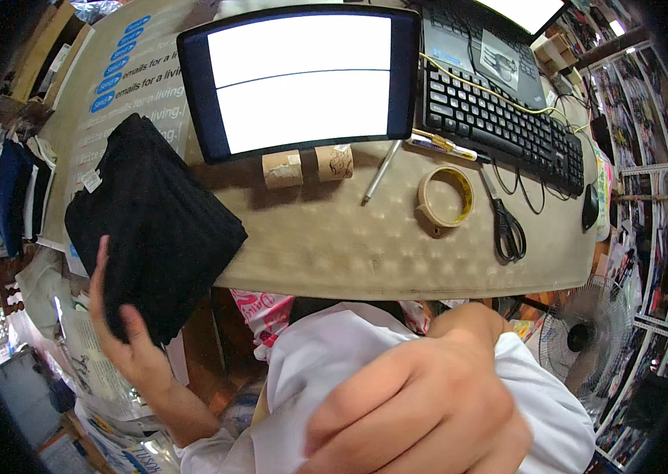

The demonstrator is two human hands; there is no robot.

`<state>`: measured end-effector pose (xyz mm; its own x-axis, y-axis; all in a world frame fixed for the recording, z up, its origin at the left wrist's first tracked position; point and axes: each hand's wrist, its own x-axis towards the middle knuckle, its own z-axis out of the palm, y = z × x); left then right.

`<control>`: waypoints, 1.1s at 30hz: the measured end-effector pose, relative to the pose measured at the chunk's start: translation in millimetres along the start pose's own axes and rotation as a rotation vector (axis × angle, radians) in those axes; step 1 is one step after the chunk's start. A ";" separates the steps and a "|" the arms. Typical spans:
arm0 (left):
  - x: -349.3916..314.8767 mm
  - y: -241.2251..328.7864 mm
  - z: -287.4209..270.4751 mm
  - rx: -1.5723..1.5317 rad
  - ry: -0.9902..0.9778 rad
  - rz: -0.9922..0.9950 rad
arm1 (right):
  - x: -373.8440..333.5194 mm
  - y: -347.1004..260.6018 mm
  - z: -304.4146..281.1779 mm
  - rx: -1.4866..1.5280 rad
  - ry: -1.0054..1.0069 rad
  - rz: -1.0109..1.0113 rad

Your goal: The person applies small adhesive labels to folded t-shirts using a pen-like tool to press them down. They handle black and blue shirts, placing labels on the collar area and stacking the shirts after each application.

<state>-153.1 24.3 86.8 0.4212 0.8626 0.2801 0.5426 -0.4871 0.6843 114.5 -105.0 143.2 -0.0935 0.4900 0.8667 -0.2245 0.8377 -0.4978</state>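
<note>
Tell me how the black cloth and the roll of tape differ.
The black cloth is a folded-looking bundle; the roll of tape is a ring with an open middle. The cloth is black with a white tag; the tape is tan and yellow. The cloth looks far larger than the tape. Your left hand is by the cloth; no hand is on the tape. Both lie on the table.

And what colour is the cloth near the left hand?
The cloth is black, as the head view shows.
</note>
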 end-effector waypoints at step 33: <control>24.9 46.3 -9.7 0.442 -0.591 0.121 | -76.9 0.2 -20.3 0.336 0.463 0.537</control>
<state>-124.5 24.5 132.1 0.7493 0.6434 -0.1570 0.6566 -0.6908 0.3028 141.3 -137.7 75.9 0.1249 0.9197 0.3722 -0.5510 0.3763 -0.7449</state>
